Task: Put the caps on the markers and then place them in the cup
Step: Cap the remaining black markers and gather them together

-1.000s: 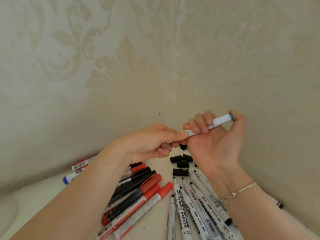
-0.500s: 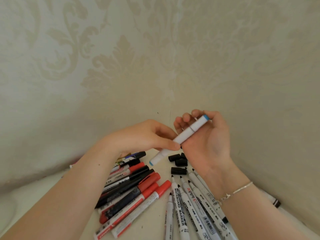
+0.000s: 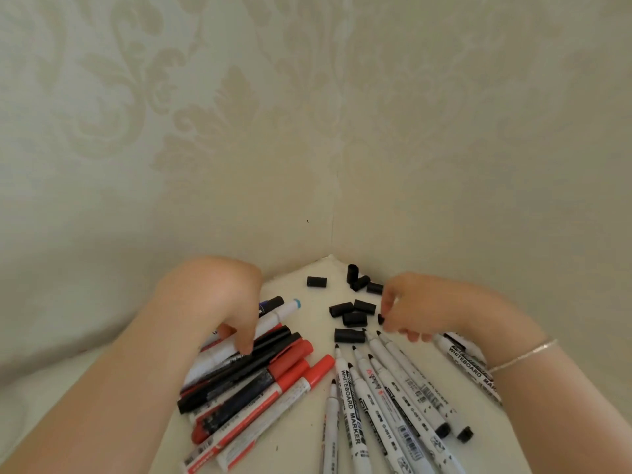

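Observation:
My left hand (image 3: pixel 219 302) reaches down onto a pile of capped red and black markers (image 3: pixel 273 374). Its thumb and fingers pinch a white marker with a blue end (image 3: pixel 285 308) that lies on top of the pile. My right hand (image 3: pixel 420 306) hovers over several loose black caps (image 3: pixel 355 313) near the corner, and its fingertips pinch one small black cap (image 3: pixel 380 319). Several uncapped white whiteboard markers (image 3: pixel 383 388) fan out below, black tips pointing toward the caps. No cup is in view.
The white surface (image 3: pixel 301 436) ends in a corner between two patterned wallpapered walls (image 3: pixel 331 200). More black caps (image 3: pixel 357 280) lie close to that corner. Another whiteboard marker (image 3: pixel 468 364) lies under my right wrist, which wears a thin bracelet.
The white blue-ended marker went from both hands, raised, down onto the capped pile with my left hand. My right hand let go of it and dropped to the loose caps.

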The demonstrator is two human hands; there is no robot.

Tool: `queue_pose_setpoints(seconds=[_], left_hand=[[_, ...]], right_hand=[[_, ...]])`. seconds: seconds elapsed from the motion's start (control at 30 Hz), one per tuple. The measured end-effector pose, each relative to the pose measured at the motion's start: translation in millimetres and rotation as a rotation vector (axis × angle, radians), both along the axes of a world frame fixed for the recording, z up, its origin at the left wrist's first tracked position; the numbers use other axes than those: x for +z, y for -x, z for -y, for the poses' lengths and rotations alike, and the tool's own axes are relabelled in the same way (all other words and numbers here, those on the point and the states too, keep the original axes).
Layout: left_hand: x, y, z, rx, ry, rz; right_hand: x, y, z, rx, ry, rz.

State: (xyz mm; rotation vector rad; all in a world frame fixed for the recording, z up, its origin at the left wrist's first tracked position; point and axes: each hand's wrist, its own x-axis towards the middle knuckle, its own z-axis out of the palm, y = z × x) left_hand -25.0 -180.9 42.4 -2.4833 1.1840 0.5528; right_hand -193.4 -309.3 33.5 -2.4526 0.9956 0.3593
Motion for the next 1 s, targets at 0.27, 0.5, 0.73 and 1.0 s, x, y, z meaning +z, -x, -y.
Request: queue_pose_setpoints(seconds=[0.27, 0.5, 0.73, 1.0], left_hand=[[-9, 2, 5, -0.027, -0.041, 0.160], [-22, 27, 34, -0.265, 0.650, 0.020], [-64, 47, 51, -0.491, 0.564, 0.108], [-63, 44, 51, -0.501, 0.611, 0.079]], right_hand=[[-13, -4, -3, 0.021, 0.019, -0.330], [-16, -4, 4, -0.005, -0.026, -0.286], [-12, 0, 7, 0.012, -0.006, -0.294], [-4, 1, 9, -0.149, -0.034, 0.024]])
